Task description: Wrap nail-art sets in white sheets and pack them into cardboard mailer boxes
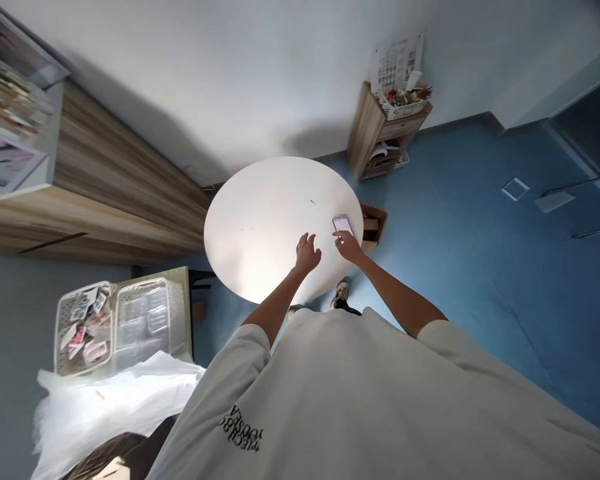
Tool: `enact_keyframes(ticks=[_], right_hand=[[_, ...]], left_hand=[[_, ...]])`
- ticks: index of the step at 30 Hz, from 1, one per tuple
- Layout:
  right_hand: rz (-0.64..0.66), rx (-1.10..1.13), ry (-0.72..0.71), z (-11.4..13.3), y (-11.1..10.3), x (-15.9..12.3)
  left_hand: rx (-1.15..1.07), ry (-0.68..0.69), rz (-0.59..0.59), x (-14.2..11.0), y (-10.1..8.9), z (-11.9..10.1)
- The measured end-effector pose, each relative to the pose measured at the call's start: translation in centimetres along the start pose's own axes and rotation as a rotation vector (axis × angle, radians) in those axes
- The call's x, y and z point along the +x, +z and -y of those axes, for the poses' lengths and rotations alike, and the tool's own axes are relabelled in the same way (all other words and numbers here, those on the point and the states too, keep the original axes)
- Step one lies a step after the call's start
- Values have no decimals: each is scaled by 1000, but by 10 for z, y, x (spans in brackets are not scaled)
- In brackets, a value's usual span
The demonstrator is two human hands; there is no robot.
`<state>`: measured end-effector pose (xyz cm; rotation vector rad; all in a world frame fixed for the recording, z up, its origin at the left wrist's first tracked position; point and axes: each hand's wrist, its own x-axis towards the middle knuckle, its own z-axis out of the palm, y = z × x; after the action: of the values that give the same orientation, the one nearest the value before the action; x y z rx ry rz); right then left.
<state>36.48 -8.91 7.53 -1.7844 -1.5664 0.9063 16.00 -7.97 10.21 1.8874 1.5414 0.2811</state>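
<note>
A round white table (260,213) stands in front of me. Over its near part is my left hand (307,254), its fingers spread and holding nothing. To the right, a smartphone (343,223) with a lit screen lies near the table's right edge. My right hand (349,247) is at the phone's near end and hides part of it. Its fingers are apart and point to the left; whether they touch the screen I cannot tell. A tiny dark thin item (313,201) lies on the table beyond my hands.
A small wooden cabinet (370,133) bearing a filled white basket (405,110) stands by the wall. At left are a wood-grain cabinet (125,167), white baskets (111,327) of packets and clear plastic boxes, and a white plastic sheet (115,393). A brown box (377,217) sits beside the table.
</note>
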Motion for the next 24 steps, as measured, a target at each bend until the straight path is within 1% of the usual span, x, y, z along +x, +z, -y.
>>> enact_keyframes(ticks=[4,7,10,12,15,19,21,24], right_hand=[[33,10,-30,39,57,-24],[71,19,-53,65,97,-38],[119,9,-104,90,130,-45],[159,6,-136,105,148,-45],[244,-2,-176,126,167,-41],[377,-27,-253,153,187,-34],[438,-32,-299,166,196,-34],[533,-31,-357,180,212,-36]], left_hand=[[-12,-33,-11,-42,-30,53],[-6,-79,-38,-72,-52,89],[-11,-141,-75,-97,-71,119],[-26,-182,-111,-111,-82,135],[-61,-248,-187,-129,-95,154],[-97,-354,-289,-156,-107,170],[-112,-418,-336,-171,-110,175],[-131,-512,-396,-194,-110,180]])
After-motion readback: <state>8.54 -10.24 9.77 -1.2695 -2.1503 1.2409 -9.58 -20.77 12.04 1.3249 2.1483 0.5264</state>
